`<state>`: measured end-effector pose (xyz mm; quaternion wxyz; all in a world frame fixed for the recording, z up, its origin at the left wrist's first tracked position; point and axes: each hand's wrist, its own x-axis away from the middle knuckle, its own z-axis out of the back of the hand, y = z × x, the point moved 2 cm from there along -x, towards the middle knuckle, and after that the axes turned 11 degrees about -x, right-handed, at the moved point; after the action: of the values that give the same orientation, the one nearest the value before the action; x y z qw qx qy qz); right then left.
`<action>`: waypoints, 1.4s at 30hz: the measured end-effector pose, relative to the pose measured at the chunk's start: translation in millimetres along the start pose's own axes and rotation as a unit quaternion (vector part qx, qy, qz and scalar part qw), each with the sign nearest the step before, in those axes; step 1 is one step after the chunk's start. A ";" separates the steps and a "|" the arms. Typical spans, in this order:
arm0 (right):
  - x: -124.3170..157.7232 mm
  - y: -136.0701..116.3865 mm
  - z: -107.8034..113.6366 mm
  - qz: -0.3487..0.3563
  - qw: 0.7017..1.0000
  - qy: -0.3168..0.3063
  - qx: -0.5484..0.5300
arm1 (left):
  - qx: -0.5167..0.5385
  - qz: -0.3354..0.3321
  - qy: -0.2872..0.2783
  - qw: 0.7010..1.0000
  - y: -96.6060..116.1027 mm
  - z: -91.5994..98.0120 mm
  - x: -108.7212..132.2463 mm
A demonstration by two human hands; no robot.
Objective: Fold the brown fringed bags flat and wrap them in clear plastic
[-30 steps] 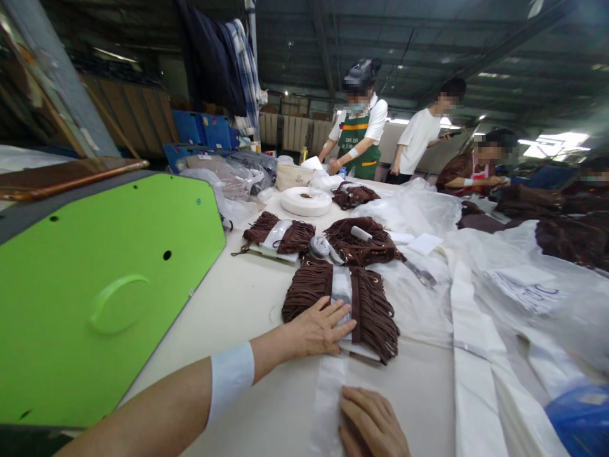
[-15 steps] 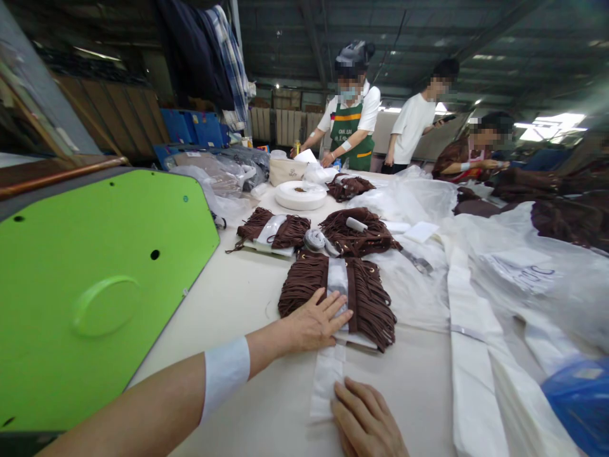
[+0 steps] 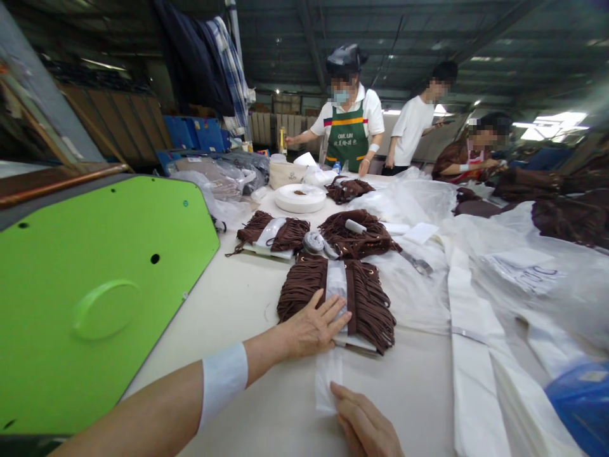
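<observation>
My left hand [image 3: 316, 325] lies flat with spread fingers on a brown fringed piece [image 3: 368, 308]. It presses on the pale translucent strip [image 3: 336, 279] that runs across the middle of the fringe. A white sheet edge shows beneath the piece. Toward me, the strip's loose tail [image 3: 328, 381] comes out from under the bundle. My right hand [image 3: 366, 422] has its fingers closed at the near end of this tail, with the fingertips on its right edge. Behind the bundle are a rolled grey tape [image 3: 314, 242] and two more brown fringed pieces, one banded [image 3: 297, 231] and one loose [image 3: 345, 225].
A large green panel [image 3: 95, 254] stands on the left. White strips [image 3: 476, 374] and clear plastic bags [image 3: 514, 266] cover the right side, with a blue bag [image 3: 580, 406] near the corner. A white tape roll [image 3: 299, 198] lies farther back. Co-workers [image 3: 352, 127] stand beyond the table.
My right hand has turned and closed at the strip's tail, which has shifted slightly. My left hand stays in place. The co-worker in the apron has straightened and reached toward a yellow object.
</observation>
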<state>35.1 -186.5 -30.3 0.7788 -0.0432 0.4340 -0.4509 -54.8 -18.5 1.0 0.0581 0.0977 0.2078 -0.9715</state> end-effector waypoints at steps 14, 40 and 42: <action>-2.3 6.4 -5.0 -0.026 0.998 -0.010 -0.060 | -0.020 -0.032 0.052 0.998 2.3 -5.4 2.6; -42.6 -7.6 27.2 0.057 0.994 0.043 0.077 | 0.080 0.000 0.096 0.992 14.7 -11.5 5.7; -53.3 -3.9 31.7 0.043 0.996 0.060 0.055 | 0.124 0.004 0.073 0.990 13.7 -9.8 7.3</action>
<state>43.6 -159.7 25.1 0.7712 0.0453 0.4561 -0.4418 -58.2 -27.4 -14.7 0.0337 0.1753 0.0891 -0.9799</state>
